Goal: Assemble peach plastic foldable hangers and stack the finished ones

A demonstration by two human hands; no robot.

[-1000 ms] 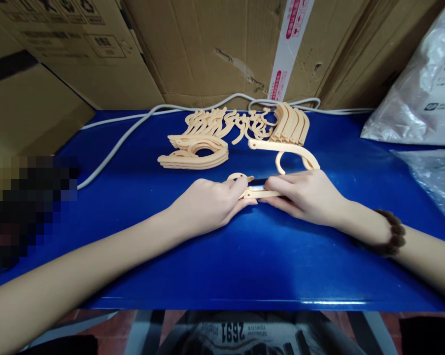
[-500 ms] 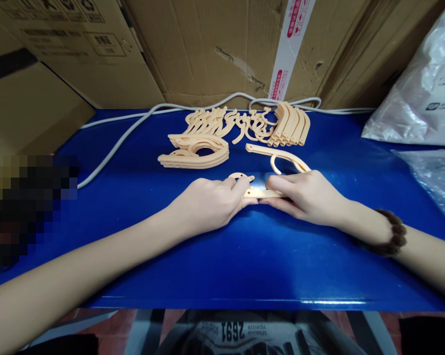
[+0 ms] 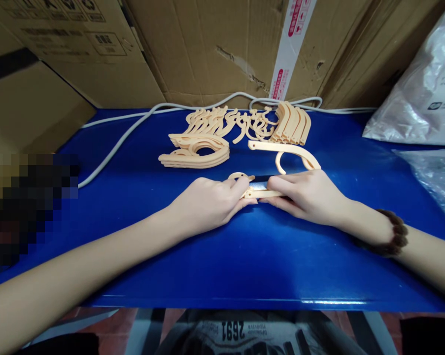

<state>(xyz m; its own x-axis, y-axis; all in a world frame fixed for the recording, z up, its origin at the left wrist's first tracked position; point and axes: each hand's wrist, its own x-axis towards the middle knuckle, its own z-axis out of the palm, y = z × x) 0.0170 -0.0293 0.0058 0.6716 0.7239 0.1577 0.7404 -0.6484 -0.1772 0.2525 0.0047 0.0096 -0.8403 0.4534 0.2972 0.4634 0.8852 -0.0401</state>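
Note:
Between my two hands is a cream plastic folding hanger. My left hand pinches its left end, where a small curved piece sticks out above the thumb and forefinger. My right hand is closed on the straight part just to the right, its fingertips a short gap away from my left ones. Above my right hand stands a longer curved hanger arm with a hook-like curl under it; its lower right end goes behind the hand, so I cannot tell whether it joins the held part.
Stacked folded hangers lie behind my left hand. Farther back are loose hooks and a row of curved hanger arms. A white cable crosses the blue table. Cardboard boxes stand behind; plastic bags lie right.
The curved hanger arm above my right hand has swung slightly up and to the right, with its curl. Both hands keep nearly the same place and grip.

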